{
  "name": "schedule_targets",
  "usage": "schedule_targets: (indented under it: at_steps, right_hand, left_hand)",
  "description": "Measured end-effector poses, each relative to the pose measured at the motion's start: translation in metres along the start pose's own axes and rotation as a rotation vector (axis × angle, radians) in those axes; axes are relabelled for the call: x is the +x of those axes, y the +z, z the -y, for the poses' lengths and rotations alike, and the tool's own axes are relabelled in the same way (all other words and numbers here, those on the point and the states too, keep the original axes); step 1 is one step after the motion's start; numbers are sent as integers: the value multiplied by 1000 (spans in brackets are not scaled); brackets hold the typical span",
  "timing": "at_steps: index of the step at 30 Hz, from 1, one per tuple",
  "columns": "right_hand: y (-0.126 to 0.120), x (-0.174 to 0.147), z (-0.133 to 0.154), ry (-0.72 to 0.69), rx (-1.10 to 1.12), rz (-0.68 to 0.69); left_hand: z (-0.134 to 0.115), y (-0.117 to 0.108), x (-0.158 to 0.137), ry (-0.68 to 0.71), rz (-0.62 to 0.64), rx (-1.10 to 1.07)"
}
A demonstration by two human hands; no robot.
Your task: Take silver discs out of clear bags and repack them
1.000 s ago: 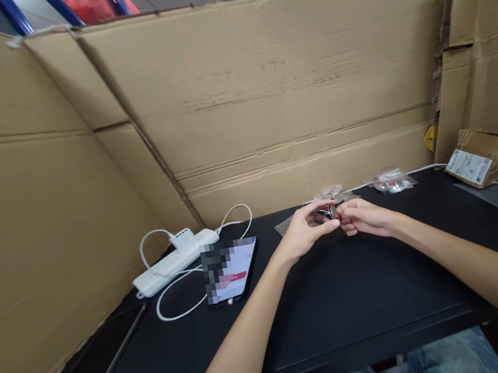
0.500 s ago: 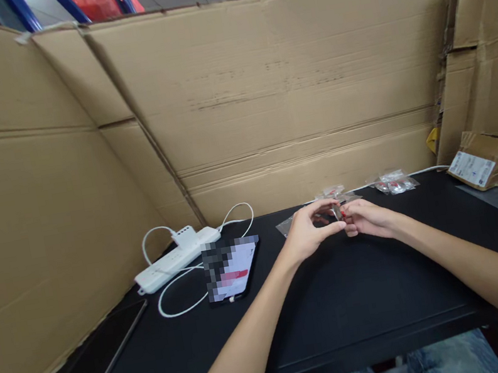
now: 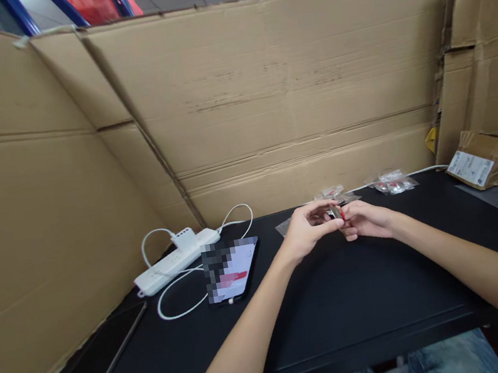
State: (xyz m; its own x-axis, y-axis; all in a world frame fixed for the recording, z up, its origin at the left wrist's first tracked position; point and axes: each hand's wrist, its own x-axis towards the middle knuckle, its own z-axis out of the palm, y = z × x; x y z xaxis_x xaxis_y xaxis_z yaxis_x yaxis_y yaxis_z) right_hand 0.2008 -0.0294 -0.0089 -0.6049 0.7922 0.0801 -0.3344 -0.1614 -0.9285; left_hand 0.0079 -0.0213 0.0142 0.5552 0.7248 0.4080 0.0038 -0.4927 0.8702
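Above the black table, my left hand (image 3: 306, 229) is closed, thumb and fingers pinching a small shiny metal piece with a red part (image 3: 337, 214). My right hand (image 3: 366, 220) meets it from the other side, its fingers bent around the red side of the same piece. The piece is small and half covered by fingers, so its exact kind is unclear. Behind the hands lie clear plastic bags (image 3: 332, 193), and part of another clear bag (image 3: 283, 226) shows left of my left hand. Farther right is a clear bag with red and silver items (image 3: 392, 183).
A phone (image 3: 235, 270) with its screen lit lies left of my hands, beside a white power strip (image 3: 178, 262) and its cables. A dark tablet (image 3: 88, 369) lies at the left. An open cardboard box (image 3: 495, 157) stands at the right. Cardboard walls (image 3: 288, 78) enclose the table.
The small piece has turned slightly between my fingers, and more of its red part shows. Both hands stay at nearly the same place.
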Motion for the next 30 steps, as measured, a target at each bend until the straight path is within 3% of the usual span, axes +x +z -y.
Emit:
schedule_targets:
  at_steps: [7, 10, 13, 15, 17, 20, 25, 30]
  right_hand:
    - [2, 3, 1, -26, -14, -90]
    - [-4, 5, -2, -47, -16, -142]
    - [-12, 6, -5, -60, -32, -220]
    - [-15, 7, -6, -73, -51, -280]
    - [-17, 7, -7, -77, -80, -326]
    - [-18, 8, -8, -62, -133, -357]
    - [-17, 8, -9, -61, -206, -376]
    - [-19, 9, -9, -157, -332, -408]
  left_hand:
    - [2, -4, 1, -25, -4, -58]
    - [3, -13, 3, -15, -84, 4]
    - [11, -31, 5, -20, -273, 331]
    - [20, -43, 3, -48, -324, 631]
    - [33, -54, 0, -92, -292, 889]
    - [53, -62, -6, -182, -216, 1078]
    - [67, -64, -5, -325, -168, 1073]
    - [54, -59, -1, -222, -229, 964]
